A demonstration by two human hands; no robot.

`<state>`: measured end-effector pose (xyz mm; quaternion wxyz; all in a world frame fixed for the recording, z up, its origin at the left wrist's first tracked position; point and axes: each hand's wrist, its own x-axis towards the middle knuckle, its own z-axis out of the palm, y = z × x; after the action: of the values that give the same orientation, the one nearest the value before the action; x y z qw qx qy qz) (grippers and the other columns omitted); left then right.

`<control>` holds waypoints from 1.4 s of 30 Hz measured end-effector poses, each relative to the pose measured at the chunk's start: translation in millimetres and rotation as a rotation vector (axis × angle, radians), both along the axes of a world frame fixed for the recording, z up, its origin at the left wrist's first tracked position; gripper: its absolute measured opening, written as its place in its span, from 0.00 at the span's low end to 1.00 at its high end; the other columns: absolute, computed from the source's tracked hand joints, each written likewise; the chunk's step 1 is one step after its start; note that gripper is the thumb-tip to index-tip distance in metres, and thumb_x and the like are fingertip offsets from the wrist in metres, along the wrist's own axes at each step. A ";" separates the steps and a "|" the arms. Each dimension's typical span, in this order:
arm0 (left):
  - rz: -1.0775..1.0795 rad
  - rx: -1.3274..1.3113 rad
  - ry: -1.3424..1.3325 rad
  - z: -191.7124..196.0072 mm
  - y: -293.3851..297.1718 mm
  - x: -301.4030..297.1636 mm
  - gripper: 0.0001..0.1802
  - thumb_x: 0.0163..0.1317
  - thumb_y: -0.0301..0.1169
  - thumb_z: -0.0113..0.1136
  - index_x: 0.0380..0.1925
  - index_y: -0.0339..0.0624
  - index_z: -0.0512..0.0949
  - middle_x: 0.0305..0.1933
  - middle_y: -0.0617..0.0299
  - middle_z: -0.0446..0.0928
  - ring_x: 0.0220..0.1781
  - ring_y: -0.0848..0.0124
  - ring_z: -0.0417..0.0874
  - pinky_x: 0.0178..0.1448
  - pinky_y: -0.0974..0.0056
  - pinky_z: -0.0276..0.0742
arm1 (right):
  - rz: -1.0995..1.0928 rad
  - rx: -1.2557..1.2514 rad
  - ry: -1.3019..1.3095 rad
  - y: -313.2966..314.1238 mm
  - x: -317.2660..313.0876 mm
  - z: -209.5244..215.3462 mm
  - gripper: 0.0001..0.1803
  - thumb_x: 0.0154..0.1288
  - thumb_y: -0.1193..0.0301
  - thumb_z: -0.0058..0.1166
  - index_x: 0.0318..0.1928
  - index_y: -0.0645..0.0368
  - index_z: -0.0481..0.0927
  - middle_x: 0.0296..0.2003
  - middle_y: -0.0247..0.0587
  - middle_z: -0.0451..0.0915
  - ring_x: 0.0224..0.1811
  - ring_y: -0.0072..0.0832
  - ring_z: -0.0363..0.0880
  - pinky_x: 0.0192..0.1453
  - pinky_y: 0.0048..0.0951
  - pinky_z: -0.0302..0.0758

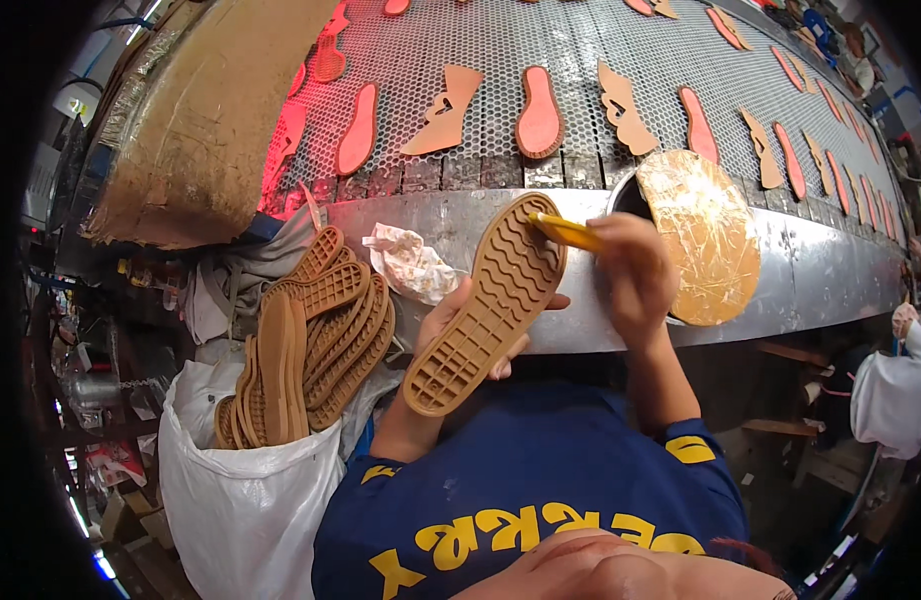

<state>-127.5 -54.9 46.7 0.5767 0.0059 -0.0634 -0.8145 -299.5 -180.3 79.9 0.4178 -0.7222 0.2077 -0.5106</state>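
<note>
A brown shoe sole (489, 300) with a grid and wavy grooves lies tilted across my left hand (443, 318), whose fingers wrap round it from below. My right hand (636, 275) is closed on a yellow brush (569, 233). The brush's tip meets the sole near its upper, toe end; the bristles are too small to make out. Just left of the sole sits a crumpled white patterned cloth (411, 262) on the metal ledge. Beside my right hand is a round pot (631, 198), partly covered by an oval board (701, 240) caked with amber residue.
A perforated conveyor (601, 45) ahead carries several pink-faced soles (539, 112) and tan upper pieces (447, 110). Its metal ledge (801, 262) curves before me. At my left, a white sack (251, 510) holds stacked brown soles (286, 370); a stained board (201, 110) stands beyond.
</note>
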 end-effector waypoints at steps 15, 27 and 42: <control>0.172 0.057 -0.027 -13.1 -9.1 -3.6 0.36 0.70 0.54 0.34 0.68 0.39 0.52 0.62 0.32 0.62 0.32 0.67 0.82 0.25 0.65 0.83 | 0.498 -0.322 0.083 76.1 13.5 17.1 0.15 0.53 0.89 0.48 0.40 0.60 0.75 0.37 0.50 0.80 0.34 0.41 0.79 0.36 0.30 0.75; 0.337 0.021 -0.259 -45.0 -22.2 2.0 0.32 0.71 0.47 0.35 0.70 0.45 0.47 0.68 0.40 0.57 0.65 0.47 0.67 0.45 0.49 0.85 | -0.045 0.133 -0.232 2.7 -18.9 -17.3 0.07 0.70 0.76 0.43 0.45 0.62 0.73 0.42 0.43 0.77 0.30 0.18 0.69 0.32 0.14 0.66; 0.973 0.113 -2.194 -16.3 -58.4 61.5 0.41 0.59 0.42 0.58 0.68 0.38 0.53 0.68 0.36 0.55 0.72 0.44 0.53 0.71 0.43 0.49 | -0.261 0.167 -0.143 12.5 -62.6 -28.2 0.07 0.71 0.76 0.43 0.46 0.63 0.72 0.44 0.45 0.77 0.32 0.21 0.72 0.36 0.18 0.69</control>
<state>-66.0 -113.2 30.3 0.4615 0.7450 -0.4760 -0.0743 -362.1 -167.8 51.7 0.4202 -0.6136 0.3112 -0.5916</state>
